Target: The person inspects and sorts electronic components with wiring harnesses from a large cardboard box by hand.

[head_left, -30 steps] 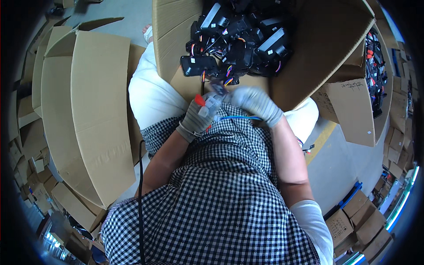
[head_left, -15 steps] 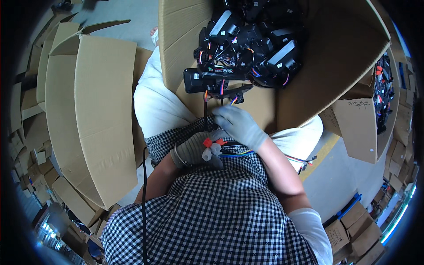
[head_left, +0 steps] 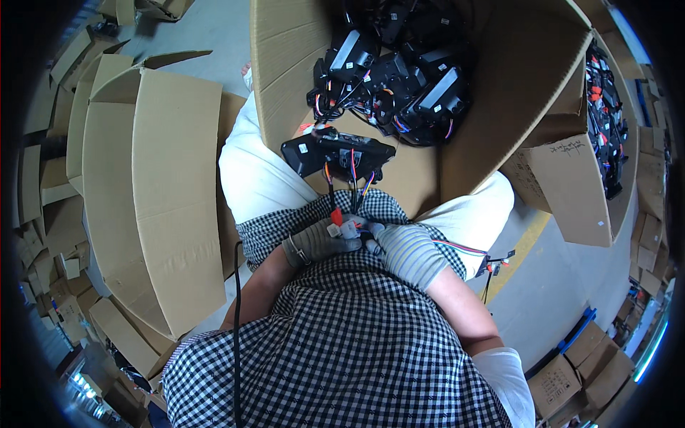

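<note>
My left hand (head_left: 321, 242), in a grey striped glove, is closed around a bunch of red and white wire connectors (head_left: 344, 228) at my lap. Close against it, my gloved right hand (head_left: 414, 255) pinches at the wires beside those connectors; its fingertips are partly hidden. Black cables with coloured wires (head_left: 354, 177) run up from my hands to a black plastic electronic unit (head_left: 346, 153). That unit lies at the near side of an open cardboard box between my legs. More coloured wires (head_left: 460, 247) trail past my right hand over my right thigh.
The big cardboard box (head_left: 289, 78) holds a heap of similar black units (head_left: 407, 85) farther in. At right stands another carton (head_left: 564, 189) full of black parts with red connectors. An open carton (head_left: 178, 200) is at my left. A black cord (head_left: 237, 321) hangs along my left side.
My right hand has drawn down and right, from over the cables to beside the connectors. The black unit has turned and come nearer, apart from the heap. The view has shifted slightly.
</note>
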Action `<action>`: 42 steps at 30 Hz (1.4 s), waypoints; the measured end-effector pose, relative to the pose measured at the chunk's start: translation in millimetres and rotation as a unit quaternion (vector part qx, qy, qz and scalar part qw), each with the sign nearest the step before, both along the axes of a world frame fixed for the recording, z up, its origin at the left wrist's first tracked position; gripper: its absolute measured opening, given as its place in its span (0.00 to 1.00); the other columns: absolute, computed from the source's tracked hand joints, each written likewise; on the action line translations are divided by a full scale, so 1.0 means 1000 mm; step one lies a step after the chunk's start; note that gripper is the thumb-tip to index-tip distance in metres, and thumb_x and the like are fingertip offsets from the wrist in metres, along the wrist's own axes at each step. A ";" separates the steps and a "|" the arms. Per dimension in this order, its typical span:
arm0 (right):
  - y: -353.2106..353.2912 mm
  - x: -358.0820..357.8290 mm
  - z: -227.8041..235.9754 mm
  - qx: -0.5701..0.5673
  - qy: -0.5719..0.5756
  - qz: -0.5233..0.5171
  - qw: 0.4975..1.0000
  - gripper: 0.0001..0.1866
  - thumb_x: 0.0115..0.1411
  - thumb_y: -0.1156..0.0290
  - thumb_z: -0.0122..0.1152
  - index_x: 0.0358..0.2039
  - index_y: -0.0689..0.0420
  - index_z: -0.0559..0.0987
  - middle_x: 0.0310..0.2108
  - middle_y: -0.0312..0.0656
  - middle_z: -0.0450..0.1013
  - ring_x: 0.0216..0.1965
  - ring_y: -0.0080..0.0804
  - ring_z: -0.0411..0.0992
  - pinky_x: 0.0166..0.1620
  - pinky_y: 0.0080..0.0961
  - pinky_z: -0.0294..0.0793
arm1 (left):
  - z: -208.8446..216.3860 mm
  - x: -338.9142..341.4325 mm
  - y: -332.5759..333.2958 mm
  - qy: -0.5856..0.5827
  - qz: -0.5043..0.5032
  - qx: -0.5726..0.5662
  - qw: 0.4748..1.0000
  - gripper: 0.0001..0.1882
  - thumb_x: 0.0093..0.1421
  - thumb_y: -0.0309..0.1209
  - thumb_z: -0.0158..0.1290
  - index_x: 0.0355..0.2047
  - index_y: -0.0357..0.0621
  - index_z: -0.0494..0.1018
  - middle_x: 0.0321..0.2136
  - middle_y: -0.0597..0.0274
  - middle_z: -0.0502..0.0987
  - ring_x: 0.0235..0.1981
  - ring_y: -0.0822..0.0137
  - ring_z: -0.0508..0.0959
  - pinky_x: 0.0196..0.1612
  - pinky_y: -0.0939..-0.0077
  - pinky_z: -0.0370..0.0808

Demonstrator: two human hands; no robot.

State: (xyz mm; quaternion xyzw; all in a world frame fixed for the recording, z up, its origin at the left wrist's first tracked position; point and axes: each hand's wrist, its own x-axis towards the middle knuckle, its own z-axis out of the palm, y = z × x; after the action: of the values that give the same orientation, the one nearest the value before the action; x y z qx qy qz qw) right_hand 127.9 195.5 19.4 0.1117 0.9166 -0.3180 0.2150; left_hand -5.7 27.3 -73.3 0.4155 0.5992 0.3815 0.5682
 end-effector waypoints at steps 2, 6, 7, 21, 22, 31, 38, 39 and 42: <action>0.005 -0.006 -0.001 -0.009 -0.064 0.027 0.998 0.16 0.60 0.62 0.47 0.42 0.61 0.72 0.26 0.51 0.73 0.26 0.47 0.73 0.29 0.39 0.71 | -0.011 0.004 -0.002 -0.009 -0.011 -0.005 1.000 0.20 0.56 0.36 0.53 0.48 0.43 0.69 0.39 0.57 0.76 0.41 0.65 0.75 0.47 0.72 0.70; 0.009 -0.003 -0.029 0.010 -0.093 0.042 0.995 0.13 0.57 0.66 0.50 0.39 0.59 0.74 0.24 0.49 0.74 0.29 0.45 0.74 0.33 0.37 0.72 | -0.024 0.011 0.006 -0.056 -0.046 -0.026 0.997 0.19 0.56 0.36 0.53 0.47 0.44 0.70 0.38 0.57 0.76 0.41 0.65 0.75 0.47 0.72 0.70; 0.010 -0.005 -0.034 -0.001 -0.121 0.036 0.992 0.14 0.55 0.65 0.53 0.40 0.57 0.74 0.26 0.48 0.74 0.30 0.45 0.74 0.33 0.37 0.73 | -0.028 0.013 0.008 -0.070 -0.054 -0.033 0.996 0.18 0.56 0.36 0.53 0.46 0.44 0.70 0.38 0.57 0.76 0.41 0.65 0.75 0.47 0.72 0.70; 0.034 -0.034 -0.058 -0.075 -0.199 0.166 0.963 0.12 0.56 0.61 0.48 0.34 0.48 0.78 0.27 0.46 0.76 0.30 0.44 0.75 0.32 0.41 0.74 | -0.009 0.007 0.036 -0.206 -0.079 -0.161 0.962 0.12 0.58 0.36 0.52 0.40 0.45 0.73 0.33 0.58 0.76 0.35 0.66 0.74 0.44 0.71 0.71; 0.039 -0.039 -0.053 -0.069 -0.193 0.182 0.962 0.12 0.56 0.60 0.48 0.33 0.49 0.78 0.27 0.45 0.76 0.30 0.44 0.75 0.31 0.41 0.74 | -0.009 0.006 0.036 -0.201 -0.068 -0.133 0.968 0.13 0.58 0.37 0.52 0.40 0.45 0.73 0.32 0.58 0.76 0.33 0.66 0.74 0.42 0.71 0.71; 0.128 -0.127 -0.080 0.192 -0.071 -0.163 0.965 0.12 0.57 0.60 0.53 0.31 0.55 0.78 0.30 0.51 0.74 0.33 0.48 0.73 0.38 0.40 0.73 | 0.009 -0.005 0.036 -0.153 -0.042 -0.159 0.974 0.16 0.56 0.37 0.52 0.43 0.45 0.73 0.26 0.60 0.75 0.28 0.66 0.73 0.37 0.72 0.71; 0.114 -0.160 -0.182 0.050 -0.104 -0.346 0.931 0.18 0.60 0.58 0.44 0.37 0.54 0.79 0.43 0.60 0.69 0.44 0.53 0.69 0.49 0.39 0.68 | -0.010 0.012 0.020 -0.193 -0.002 -0.179 0.965 0.15 0.55 0.34 0.54 0.43 0.46 0.74 0.34 0.64 0.77 0.32 0.72 0.74 0.38 0.78 0.72; 0.114 -0.162 -0.185 0.052 -0.102 -0.352 0.929 0.18 0.59 0.57 0.45 0.37 0.54 0.79 0.42 0.60 0.70 0.44 0.52 0.70 0.49 0.39 0.68 | -0.008 0.012 0.023 -0.170 0.004 -0.164 0.972 0.14 0.55 0.34 0.54 0.41 0.45 0.74 0.35 0.64 0.77 0.32 0.72 0.74 0.40 0.79 0.72; 0.129 -0.168 -0.192 0.029 -0.105 -0.330 0.937 0.22 0.59 0.51 0.44 0.37 0.55 0.80 0.39 0.57 0.73 0.43 0.49 0.71 0.49 0.37 0.68 | 0.005 0.004 0.025 -0.085 0.022 -0.041 0.995 0.11 0.57 0.35 0.51 0.35 0.43 0.75 0.35 0.62 0.78 0.32 0.71 0.76 0.41 0.79 0.73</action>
State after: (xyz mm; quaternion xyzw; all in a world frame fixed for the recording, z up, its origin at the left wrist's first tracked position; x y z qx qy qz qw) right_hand -40.4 324.5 -172.8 0.4475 0.8091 -0.3304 0.1897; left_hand -1.3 51.9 -68.8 0.3445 0.5729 0.4027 0.6252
